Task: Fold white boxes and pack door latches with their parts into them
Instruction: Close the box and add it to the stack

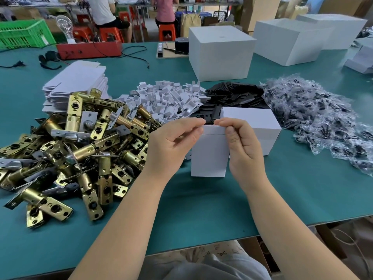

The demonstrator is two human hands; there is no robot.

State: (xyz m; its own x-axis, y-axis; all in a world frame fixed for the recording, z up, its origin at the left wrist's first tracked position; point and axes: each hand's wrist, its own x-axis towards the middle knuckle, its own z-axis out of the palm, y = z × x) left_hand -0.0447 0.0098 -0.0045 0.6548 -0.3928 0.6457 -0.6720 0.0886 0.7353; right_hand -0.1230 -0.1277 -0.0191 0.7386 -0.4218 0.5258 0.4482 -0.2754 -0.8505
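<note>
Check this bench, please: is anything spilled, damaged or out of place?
Nothing stands out. The latches and the screw bags lie in loose heaps, but apart. Both hands pinch the small white box, which looks undamaged.

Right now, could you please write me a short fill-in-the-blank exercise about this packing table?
1. Both hands, left hand and right hand, pinch the top of a small ____ box.
2. The pile of brass door latches lies on the ____ side of that box.
3. The table has a ____ surface.
4. The bagged parts are wrapped in clear ____.

Missing words: white; left; green; plastic
</note>
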